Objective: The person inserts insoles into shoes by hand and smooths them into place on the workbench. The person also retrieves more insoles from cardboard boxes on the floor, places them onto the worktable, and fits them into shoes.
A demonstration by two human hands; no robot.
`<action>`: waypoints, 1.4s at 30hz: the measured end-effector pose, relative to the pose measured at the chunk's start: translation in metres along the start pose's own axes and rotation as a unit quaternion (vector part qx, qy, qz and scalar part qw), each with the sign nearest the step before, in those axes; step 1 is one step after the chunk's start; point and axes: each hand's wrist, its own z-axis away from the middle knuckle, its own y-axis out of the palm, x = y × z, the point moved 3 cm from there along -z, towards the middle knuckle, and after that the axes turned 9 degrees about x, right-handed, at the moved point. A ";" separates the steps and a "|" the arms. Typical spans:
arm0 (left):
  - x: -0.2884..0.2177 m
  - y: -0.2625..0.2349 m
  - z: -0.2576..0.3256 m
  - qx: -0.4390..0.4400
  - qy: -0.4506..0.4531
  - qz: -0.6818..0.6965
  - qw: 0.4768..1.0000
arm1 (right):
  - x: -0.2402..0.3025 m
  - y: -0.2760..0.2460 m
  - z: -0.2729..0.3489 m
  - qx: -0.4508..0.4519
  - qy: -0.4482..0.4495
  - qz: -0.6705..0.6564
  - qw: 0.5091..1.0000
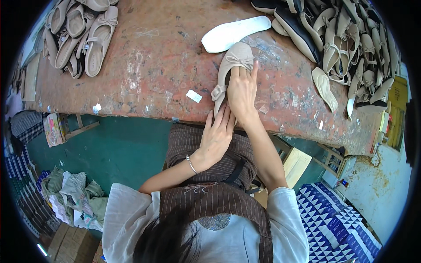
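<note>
A beige flat shoe (237, 50) with a bow on its toe and a buckle strap by the heel lies near the table's front edge, toe pointing away from me. Several fingers of my right hand (242, 92) reach into its opening, while one finger stretches along the outside on the right. My left hand (215, 138) is at the heel end, its fingers around the back of the shoe; the fingertips are partly hidden. Just beyond the toe lies a white insole-shaped piece (234, 33). A small white tag (194, 96) lies left of the shoe.
Beige shoes (98, 44) are grouped at the far left of the worn red table (149, 83). A larger shoe pile (342, 39) covers the far right, with a loose beige piece (324, 90) before it. Blue-and-white patterned boxes (329, 219) stand below right, cloth bundles (72, 190) below left.
</note>
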 end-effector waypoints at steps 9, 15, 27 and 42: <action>0.001 0.001 -0.004 -0.030 0.024 0.033 0.999 | -0.008 0.004 0.006 -0.060 -0.067 0.011 0.996; 0.002 -0.004 -0.005 -0.014 0.027 0.001 1.000 | 0.001 0.005 -0.004 -0.032 -0.009 0.069 0.997; 0.028 -0.008 -0.011 -0.144 0.079 0.131 0.978 | -0.011 -0.012 -0.002 -0.046 -0.205 -0.082 0.974; 0.281 -0.177 -0.229 -0.230 -0.201 0.665 0.682 | -0.057 -0.005 -0.099 -0.250 0.163 -0.239 0.924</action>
